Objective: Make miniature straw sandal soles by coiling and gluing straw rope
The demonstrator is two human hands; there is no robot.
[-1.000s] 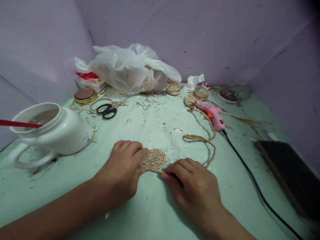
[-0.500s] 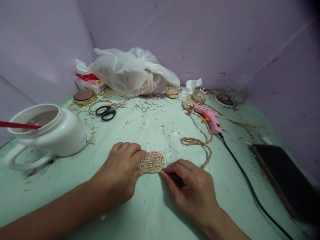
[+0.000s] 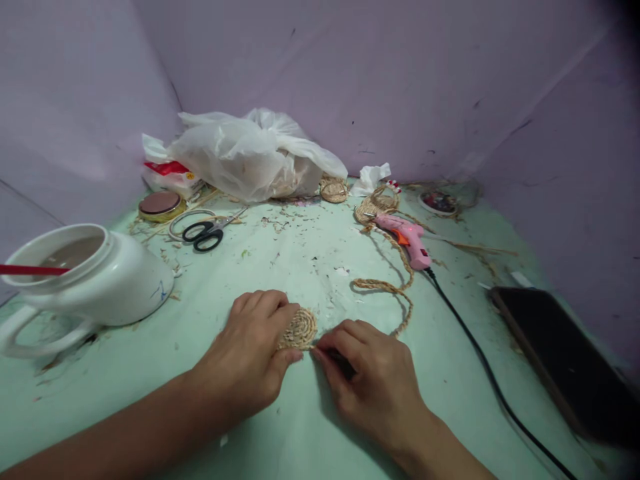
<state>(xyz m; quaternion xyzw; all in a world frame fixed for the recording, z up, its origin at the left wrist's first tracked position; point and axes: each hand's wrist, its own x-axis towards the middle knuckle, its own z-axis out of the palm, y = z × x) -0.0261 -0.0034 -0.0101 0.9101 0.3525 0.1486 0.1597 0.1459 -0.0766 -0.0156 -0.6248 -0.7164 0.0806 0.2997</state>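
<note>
A small coiled oval of braided straw point(image 3: 303, 327) lies flat on the green table. My left hand point(image 3: 255, 347) grips its left part, thumb at the lower edge and fingers over the top, hiding that side. At the oval's lower right edge, my right hand point(image 3: 370, 377) pinches the braided cord between thumb and index finger. More of the cord point(image 3: 383, 285) loops behind my right hand and runs up toward a pink glue gun point(image 3: 407, 240), which lies on its side beside a woven straw piece point(image 3: 375, 203).
A white jug point(image 3: 127, 277) with a red stick stands at the left. Scissors point(image 3: 207, 235), a round tin point(image 3: 160, 205) and a plastic bag point(image 3: 255, 157) lie farther back. A black phone point(image 3: 560, 360) and the glue gun's cable point(image 3: 480, 353) are at the right.
The whole view has shifted slightly. My left hand has slid right along the oval, covering more of it, with its thumb closer to my right fingertips. My right hand still pinches the cord.
</note>
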